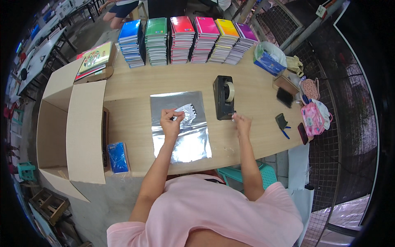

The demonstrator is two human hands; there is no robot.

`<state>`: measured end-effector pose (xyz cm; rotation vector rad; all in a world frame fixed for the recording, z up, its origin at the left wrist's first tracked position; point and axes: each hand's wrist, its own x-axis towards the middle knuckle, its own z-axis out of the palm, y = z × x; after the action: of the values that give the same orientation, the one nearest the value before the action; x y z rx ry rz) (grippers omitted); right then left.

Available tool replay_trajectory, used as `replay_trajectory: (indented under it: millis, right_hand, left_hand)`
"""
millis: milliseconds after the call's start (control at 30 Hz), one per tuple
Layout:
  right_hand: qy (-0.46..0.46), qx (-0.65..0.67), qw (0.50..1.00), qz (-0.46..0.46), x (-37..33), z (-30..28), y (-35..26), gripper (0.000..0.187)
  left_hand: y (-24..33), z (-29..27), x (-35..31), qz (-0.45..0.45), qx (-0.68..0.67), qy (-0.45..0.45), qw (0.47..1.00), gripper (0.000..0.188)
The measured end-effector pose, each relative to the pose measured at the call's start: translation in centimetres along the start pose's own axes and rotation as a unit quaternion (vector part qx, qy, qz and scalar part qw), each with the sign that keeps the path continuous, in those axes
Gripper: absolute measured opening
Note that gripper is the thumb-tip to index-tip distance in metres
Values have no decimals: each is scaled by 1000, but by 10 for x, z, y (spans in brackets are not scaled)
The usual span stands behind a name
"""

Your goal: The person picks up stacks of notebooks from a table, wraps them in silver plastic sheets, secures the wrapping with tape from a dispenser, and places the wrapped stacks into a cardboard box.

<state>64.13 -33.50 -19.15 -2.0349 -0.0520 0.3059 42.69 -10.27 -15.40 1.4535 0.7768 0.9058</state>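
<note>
A stack of shiny clear plastic bags [187, 150] lies flat on the table in front of me. Over it, my left hand [170, 122] is closed in a pinch on a crumpled piece of clear plastic [190, 113], which has a dark, toothed-looking edge. To the right stands a black tape dispenser [220, 101] with a roll of tape [229, 91] in it. My right hand [242, 123] is closed, fingertips pinched together beside the dispenser's near end. Whatever those fingertips hold, if anything, is too small to make out.
Several stacks of coloured notebooks [182, 41] line the table's far side. An open cardboard box [86, 131] stands left, beside a wrapped blue notebook [118, 157]. Right are a blue bin [269, 59], a black brush [284, 97], a blue-handled tool [283, 124] and a pink pouch [312, 118].
</note>
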Motion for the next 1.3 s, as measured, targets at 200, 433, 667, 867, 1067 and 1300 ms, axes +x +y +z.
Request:
replay_trajectory:
  millis: [200, 433, 667, 867, 1067, 1300]
  right_hand:
    - [-165, 450, 839, 255, -56, 40, 31, 13]
    - [-253, 196, 947, -3, -113, 90, -117, 24]
    - [-210, 87, 974, -2, -115, 119, -67, 37]
    - [-239, -178, 951, -86, -124, 133, -48, 38]
    - [-447, 257, 856, 39, -121, 126, -7, 43]
    - [-261, 75, 928, -255, -68, 120, -95, 85]
  left_hand:
    - [2, 13, -3, 37, 27, -11, 999, 14]
    - [-3, 9, -5, 51, 34, 3, 998, 12]
    - [-2, -11, 12, -42, -76, -135, 987, 55]
    - [51, -14, 36, 131, 290, -274, 907, 89]
    - [62, -19, 55, 75, 125, -256, 956, 88]
    - [-15, -28, 33, 19, 170, -232, 957, 93]
